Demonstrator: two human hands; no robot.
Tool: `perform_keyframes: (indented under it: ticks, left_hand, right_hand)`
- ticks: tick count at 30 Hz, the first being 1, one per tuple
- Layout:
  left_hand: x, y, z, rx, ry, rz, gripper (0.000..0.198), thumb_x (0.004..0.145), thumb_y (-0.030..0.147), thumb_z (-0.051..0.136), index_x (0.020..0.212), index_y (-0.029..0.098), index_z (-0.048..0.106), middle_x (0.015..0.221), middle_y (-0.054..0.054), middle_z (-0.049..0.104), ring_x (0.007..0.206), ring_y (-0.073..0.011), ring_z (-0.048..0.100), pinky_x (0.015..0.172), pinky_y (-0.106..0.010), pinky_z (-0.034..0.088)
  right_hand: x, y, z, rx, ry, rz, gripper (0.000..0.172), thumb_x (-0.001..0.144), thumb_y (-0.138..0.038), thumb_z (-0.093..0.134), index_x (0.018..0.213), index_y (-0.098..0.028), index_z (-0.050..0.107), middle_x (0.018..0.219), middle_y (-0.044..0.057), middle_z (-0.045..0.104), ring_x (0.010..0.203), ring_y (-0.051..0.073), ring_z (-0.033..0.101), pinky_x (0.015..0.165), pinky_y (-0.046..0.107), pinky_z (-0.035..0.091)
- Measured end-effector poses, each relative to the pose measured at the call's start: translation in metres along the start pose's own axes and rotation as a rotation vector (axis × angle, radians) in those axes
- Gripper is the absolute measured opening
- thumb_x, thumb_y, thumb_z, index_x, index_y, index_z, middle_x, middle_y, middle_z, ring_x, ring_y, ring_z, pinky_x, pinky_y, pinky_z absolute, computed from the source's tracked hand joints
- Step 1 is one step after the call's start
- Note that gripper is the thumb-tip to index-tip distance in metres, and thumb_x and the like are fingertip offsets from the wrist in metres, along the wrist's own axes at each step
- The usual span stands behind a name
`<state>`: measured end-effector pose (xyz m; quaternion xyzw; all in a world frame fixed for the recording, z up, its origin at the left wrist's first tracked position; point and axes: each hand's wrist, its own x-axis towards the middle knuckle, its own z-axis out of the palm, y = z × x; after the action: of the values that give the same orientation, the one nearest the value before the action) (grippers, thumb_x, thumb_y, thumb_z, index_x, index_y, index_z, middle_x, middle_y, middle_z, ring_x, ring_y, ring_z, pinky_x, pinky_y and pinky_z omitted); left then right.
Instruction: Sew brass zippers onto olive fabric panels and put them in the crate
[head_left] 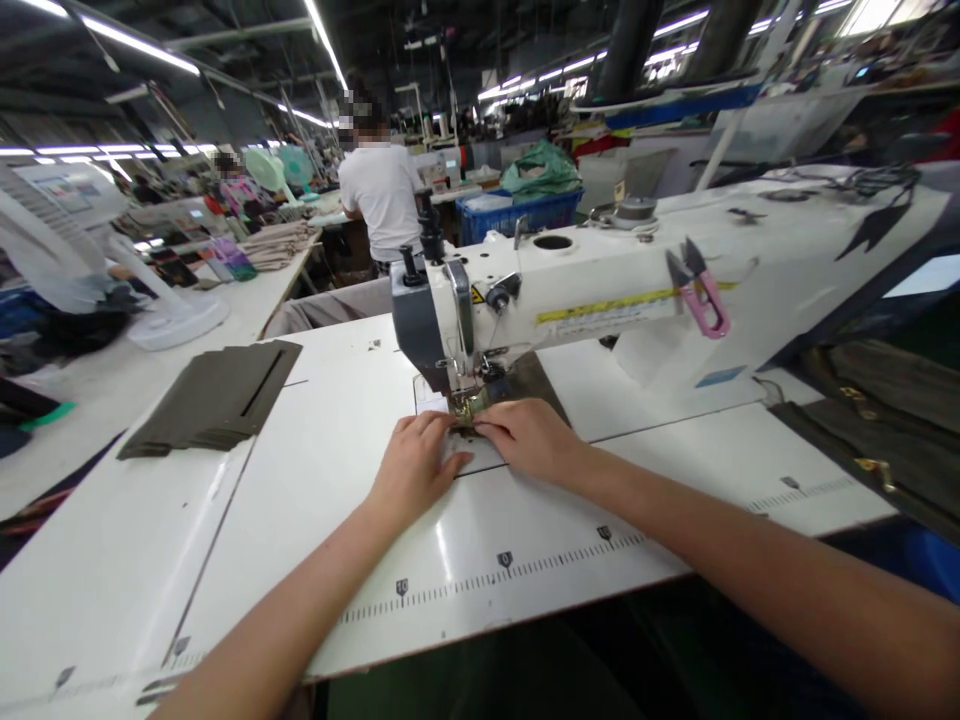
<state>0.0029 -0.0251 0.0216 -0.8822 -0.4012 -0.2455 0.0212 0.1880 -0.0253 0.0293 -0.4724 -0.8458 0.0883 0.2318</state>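
A white sewing machine [570, 285] stands on the white table [315, 470]. Both my hands meet just in front of its needle and presser foot [466, 400]. My left hand [415, 462] rests palm down, fingers curled toward the foot. My right hand [529, 435] lies beside it, fingertips pinched at a small dark piece of fabric [525, 380] that runs under the foot and behind my hand. What the fingertips hold is mostly hidden. Pink thread snips [701, 290] hang on the machine's arm.
A stack of dark olive fabric pieces [214, 395] lies on the table at the left. More dark fabric with metal parts [877, 420] hangs at the right. A ruler scale [502, 565] runs along the table's front. A person in a white shirt [382, 195] stands behind.
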Motion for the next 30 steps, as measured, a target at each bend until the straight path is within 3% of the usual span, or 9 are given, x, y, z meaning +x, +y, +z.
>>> perform_keyframes:
  ticks: [3,9,13,16,19,25,30]
  left_hand:
    - [-0.001,0.002,0.003,0.078,0.029,0.076,0.009,0.083,0.016,0.052,0.087,0.015,0.06,0.082,-0.005,0.065,0.071,-0.0177,0.06,0.068,-0.033,0.049]
    - [-0.005,0.004,0.007,0.141,0.026,0.22,0.018,0.084,0.008,0.044,0.09,0.011,0.061,0.086,-0.009,0.065,0.073,-0.0194,0.061,0.067,-0.033,0.052]
    - [-0.003,0.0,0.009,0.145,0.063,0.255,0.021,0.086,0.007,0.039,0.092,0.01,0.06,0.083,-0.009,0.063,0.077,-0.0191,0.062,0.081,-0.037,0.051]
    - [0.001,-0.006,0.012,0.126,0.069,0.277,0.023,0.086,0.006,0.037,0.093,0.01,0.059,0.083,-0.008,0.062,0.078,-0.0173,0.063,0.095,-0.042,0.044]
    - [0.005,-0.011,0.015,0.084,0.039,0.271,0.022,0.087,0.006,0.037,0.095,0.011,0.057,0.082,-0.008,0.061,0.082,-0.0179,0.062,0.098,-0.044,0.041]
    - [0.006,-0.015,0.018,-0.088,0.065,0.129,0.017,0.089,0.013,0.04,0.09,0.014,0.057,0.088,-0.009,0.059,0.085,-0.0191,0.059,0.082,-0.036,0.052]
    - [0.004,-0.017,0.019,-0.139,0.041,0.088,0.018,0.089,0.014,0.041,0.088,0.015,0.058,0.091,-0.009,0.058,0.085,-0.019,0.059,0.076,-0.032,0.053]
  right_hand:
    - [-0.005,-0.006,0.002,-0.061,0.004,0.001,0.019,0.085,-0.019,0.05,0.09,-0.019,0.069,0.091,0.004,0.07,0.083,0.017,0.065,0.076,0.027,0.049]
    - [-0.025,-0.005,0.031,-0.259,0.276,-0.29,0.025,0.079,-0.004,0.048,0.098,-0.003,0.065,0.103,0.014,0.066,0.097,0.023,0.061,0.084,0.031,0.051]
    - [-0.021,0.001,0.034,-0.267,0.309,-0.321,0.026,0.081,-0.003,0.044,0.096,-0.003,0.066,0.101,0.014,0.066,0.095,0.022,0.062,0.083,0.031,0.052]
    - [-0.015,0.004,0.033,-0.262,0.324,-0.326,0.028,0.081,-0.003,0.042,0.095,-0.003,0.066,0.101,0.015,0.066,0.095,0.022,0.062,0.083,0.03,0.052]
    - [-0.008,0.007,0.033,-0.237,0.345,-0.325,0.028,0.082,-0.002,0.04,0.094,-0.003,0.066,0.099,0.015,0.067,0.092,0.021,0.063,0.082,0.03,0.052]
    - [0.004,0.011,0.035,-0.244,0.33,-0.292,0.026,0.084,-0.004,0.04,0.089,-0.007,0.066,0.098,0.014,0.067,0.081,0.021,0.066,0.068,0.031,0.056]
    - [0.006,0.014,0.036,-0.238,0.284,-0.276,0.025,0.085,-0.005,0.04,0.089,-0.009,0.065,0.1,0.014,0.066,0.083,0.021,0.065,0.069,0.031,0.056]
